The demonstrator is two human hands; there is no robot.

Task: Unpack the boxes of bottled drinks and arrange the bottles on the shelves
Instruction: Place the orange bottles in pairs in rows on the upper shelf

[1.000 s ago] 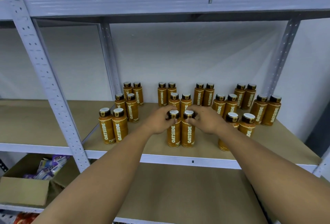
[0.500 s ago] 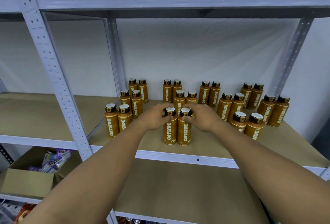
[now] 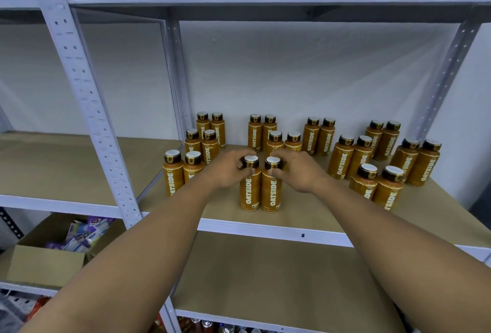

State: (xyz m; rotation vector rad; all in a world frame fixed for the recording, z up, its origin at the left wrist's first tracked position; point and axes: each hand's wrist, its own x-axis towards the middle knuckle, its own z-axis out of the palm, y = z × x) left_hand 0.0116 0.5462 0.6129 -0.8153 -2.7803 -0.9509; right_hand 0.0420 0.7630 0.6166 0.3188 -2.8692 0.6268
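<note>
I've got my left hand [image 3: 228,172] gripping the left bottle [image 3: 249,191] by its neck and my right hand [image 3: 299,172] the right bottle [image 3: 271,194], both upright and touching, right under the hands near the front of the shelf [image 3: 265,229].

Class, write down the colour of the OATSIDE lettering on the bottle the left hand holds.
White, on the orange-brown bottle; the head view shows it best.

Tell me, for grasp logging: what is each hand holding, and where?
The left hand grips the left front bottle by its cap; the right hand grips the right front bottle by its cap.
</note>
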